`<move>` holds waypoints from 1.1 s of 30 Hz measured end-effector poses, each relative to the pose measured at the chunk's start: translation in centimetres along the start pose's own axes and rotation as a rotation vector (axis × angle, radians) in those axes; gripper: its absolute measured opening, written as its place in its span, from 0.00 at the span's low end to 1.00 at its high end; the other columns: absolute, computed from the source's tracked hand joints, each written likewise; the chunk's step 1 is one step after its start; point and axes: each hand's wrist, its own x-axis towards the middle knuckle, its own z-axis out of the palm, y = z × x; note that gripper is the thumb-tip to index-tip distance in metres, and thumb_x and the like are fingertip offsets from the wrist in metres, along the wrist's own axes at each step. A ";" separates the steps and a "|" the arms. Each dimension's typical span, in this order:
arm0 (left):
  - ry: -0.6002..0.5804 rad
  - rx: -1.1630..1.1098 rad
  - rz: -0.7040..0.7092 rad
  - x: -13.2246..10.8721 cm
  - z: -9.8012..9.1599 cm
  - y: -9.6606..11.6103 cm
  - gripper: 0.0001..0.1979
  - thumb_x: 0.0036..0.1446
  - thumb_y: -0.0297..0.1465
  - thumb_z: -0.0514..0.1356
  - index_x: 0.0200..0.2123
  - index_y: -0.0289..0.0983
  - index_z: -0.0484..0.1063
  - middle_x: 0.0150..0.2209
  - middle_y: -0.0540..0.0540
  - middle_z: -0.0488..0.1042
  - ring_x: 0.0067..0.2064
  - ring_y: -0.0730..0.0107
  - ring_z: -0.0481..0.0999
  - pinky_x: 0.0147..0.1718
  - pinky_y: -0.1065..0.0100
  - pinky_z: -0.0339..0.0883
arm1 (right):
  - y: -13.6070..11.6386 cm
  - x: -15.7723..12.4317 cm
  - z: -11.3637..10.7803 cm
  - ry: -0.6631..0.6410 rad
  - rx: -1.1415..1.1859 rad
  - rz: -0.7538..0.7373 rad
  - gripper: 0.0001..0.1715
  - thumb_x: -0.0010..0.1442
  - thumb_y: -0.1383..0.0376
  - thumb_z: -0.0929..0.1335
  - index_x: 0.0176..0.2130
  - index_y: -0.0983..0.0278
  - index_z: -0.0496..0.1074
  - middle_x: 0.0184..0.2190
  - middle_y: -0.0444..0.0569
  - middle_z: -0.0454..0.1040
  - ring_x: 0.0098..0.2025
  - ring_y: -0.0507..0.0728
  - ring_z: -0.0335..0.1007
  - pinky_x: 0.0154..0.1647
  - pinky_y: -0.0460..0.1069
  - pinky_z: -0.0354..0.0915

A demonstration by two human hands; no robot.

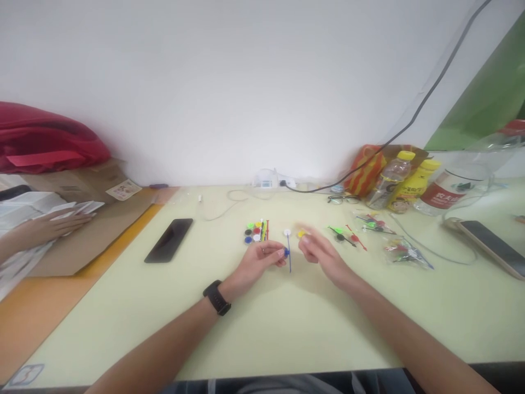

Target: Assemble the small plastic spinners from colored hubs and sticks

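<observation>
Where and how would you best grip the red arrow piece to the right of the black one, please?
I'd pinch the red arrow piece by its round middle, coming from above and its right side with the right hand. It seems to lie flat, the middle looks wider than the thin shaft, and the black arrow piece lies close on its left.

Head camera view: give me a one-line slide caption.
Over a pale green table, the left hand pinches a small blue piece with a thin blue stick, the blurred right hand nearby.
</observation>
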 end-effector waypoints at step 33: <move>-0.027 -0.033 -0.005 0.0 0.0 0.0 0.16 0.58 0.40 0.69 0.44 0.34 0.79 0.35 0.42 0.81 0.37 0.66 0.79 0.41 0.65 0.70 | 0.4 -0.5 -0.4 0.054 -0.412 -0.115 0.33 0.74 0.49 0.56 0.21 0.61 0.59 0.19 0.42 0.57 0.22 0.52 0.53 0.27 0.50 0.54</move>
